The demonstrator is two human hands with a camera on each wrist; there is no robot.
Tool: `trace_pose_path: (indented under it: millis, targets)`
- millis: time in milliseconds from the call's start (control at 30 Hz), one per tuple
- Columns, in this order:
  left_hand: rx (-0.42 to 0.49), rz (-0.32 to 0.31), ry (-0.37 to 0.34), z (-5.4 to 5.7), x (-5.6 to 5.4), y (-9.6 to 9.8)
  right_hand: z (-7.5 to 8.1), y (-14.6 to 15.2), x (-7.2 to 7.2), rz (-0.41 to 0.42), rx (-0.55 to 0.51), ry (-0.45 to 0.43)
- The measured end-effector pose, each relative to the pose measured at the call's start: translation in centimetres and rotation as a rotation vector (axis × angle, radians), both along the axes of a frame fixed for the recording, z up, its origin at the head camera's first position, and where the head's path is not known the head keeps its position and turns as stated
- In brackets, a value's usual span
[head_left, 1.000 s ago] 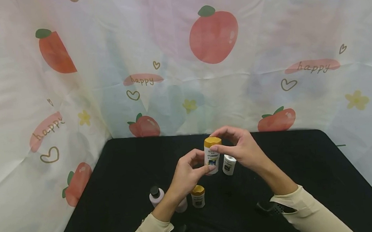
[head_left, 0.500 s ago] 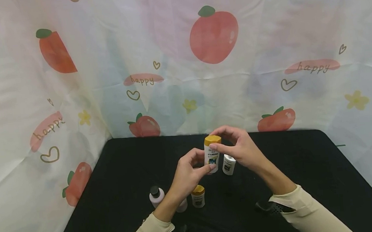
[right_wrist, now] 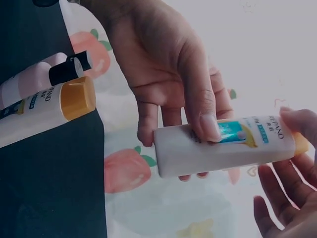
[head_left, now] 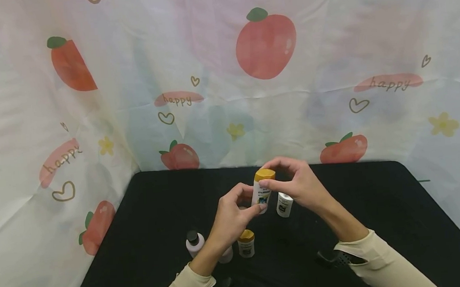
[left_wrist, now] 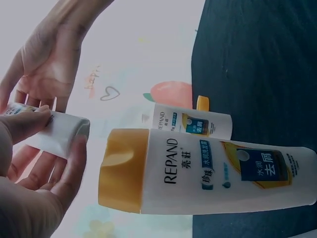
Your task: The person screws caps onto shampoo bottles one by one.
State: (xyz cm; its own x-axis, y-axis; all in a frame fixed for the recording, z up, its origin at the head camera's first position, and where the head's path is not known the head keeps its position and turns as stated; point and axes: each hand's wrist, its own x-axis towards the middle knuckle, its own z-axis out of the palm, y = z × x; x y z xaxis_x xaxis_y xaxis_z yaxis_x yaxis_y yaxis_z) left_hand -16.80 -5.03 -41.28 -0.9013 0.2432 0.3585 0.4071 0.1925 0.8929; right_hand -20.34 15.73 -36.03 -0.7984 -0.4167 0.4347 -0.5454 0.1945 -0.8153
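Note:
A white shampoo bottle [head_left: 260,194] with a gold cap [head_left: 265,174] is held off the table between both hands, slightly tilted. Its lower part is gripped by my left hand [head_left: 232,211], thumb across the front. My right hand [head_left: 298,181] holds it near the cap, thumb on the front and fingers behind. In the right wrist view the bottle [right_wrist: 223,153] lies across the frame, the left thumb over its blue label. In the left wrist view only its white lower end [left_wrist: 62,134] shows clearly.
On the black table [head_left: 169,202] stand another gold-capped shampoo bottle [head_left: 246,246], a similar bottle with a white top [head_left: 285,204] behind the right hand, and pink bottles with black caps [right_wrist: 67,72], partly behind the left forearm. A printed curtain [head_left: 214,50] hangs behind.
The held bottle tilts a little more, its cap leaning right. Both hands keep their hold in nearly the same place; the head view shifts very slightly.

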Motion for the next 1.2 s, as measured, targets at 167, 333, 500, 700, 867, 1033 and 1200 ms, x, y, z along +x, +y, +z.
trace_pose_path:
  millis: [167, 333, 500, 700, 867, 1033, 1200]
  targets:
    - [0.000, -0.016, -0.031, 0.20, -0.09, -0.13, 0.13, -0.18, 0.16, 0.020, -0.043, -0.013]
    - [0.001, -0.040, -0.048, 0.42, -0.19, -0.18, 0.11, -0.35, 0.12, -0.004, -0.068, -0.013]
    - [-0.008, -0.045, -0.043, 0.48, -0.21, -0.17, -0.03, -0.10, -0.01, 0.034, -0.053, 0.009]
    - [-0.020, -0.067, -0.014, 0.53, -0.27, -0.37, 0.25, 0.34, -0.10, 0.074, 0.006, 0.101]
    - [-0.030, -0.056, -0.021, 0.46, -0.26, -0.42, 0.13, 0.17, -0.18, 0.042, 0.020, 0.081]
    - [-0.024, -0.044, -0.021, 0.34, -0.25, -0.35, -0.03, -0.07, -0.07, 0.033, -0.007, 0.103]
    - [-0.023, -0.029, 0.002, 0.31, -0.21, -0.32, -0.01, -0.06, 0.08, 0.025, -0.020, 0.135]
